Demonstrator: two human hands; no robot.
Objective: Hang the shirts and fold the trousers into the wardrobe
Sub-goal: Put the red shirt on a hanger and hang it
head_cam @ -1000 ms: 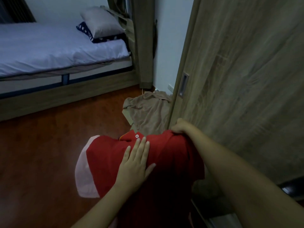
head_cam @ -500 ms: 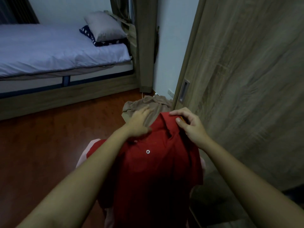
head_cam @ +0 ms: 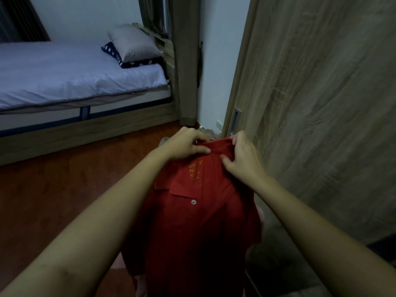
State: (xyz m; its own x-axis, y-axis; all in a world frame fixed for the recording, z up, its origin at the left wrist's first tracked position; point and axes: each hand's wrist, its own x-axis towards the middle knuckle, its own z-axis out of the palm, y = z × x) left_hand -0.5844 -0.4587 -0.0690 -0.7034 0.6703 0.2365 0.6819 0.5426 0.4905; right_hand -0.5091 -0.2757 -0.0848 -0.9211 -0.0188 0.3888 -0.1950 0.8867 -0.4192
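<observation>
A red shirt (head_cam: 192, 221) with a white button and yellow lettering hangs in front of me, collar end farthest from me. My left hand (head_cam: 184, 145) pinches the collar on its left side. My right hand (head_cam: 240, 159) grips the collar on its right side, thumb pressed on the cloth. A sliver of beige cloth (head_cam: 206, 133) on the floor shows just past my hands; the rest of it is hidden. The wooden wardrobe door (head_cam: 321, 103) with a recessed metal handle (head_cam: 234, 121) stands directly to the right.
A bed (head_cam: 75, 82) with a pale sheet and grey pillow (head_cam: 134, 46) runs along the back left. A wooden post (head_cam: 186, 61) stands beside it. Reddish wood floor (head_cam: 64, 189) spreads to the left.
Both hands have moved up to the shirt's collar and closed on it. The shirt has been lifted and turned, now showing yellow lettering. The beige cloth is now almost hidden.
</observation>
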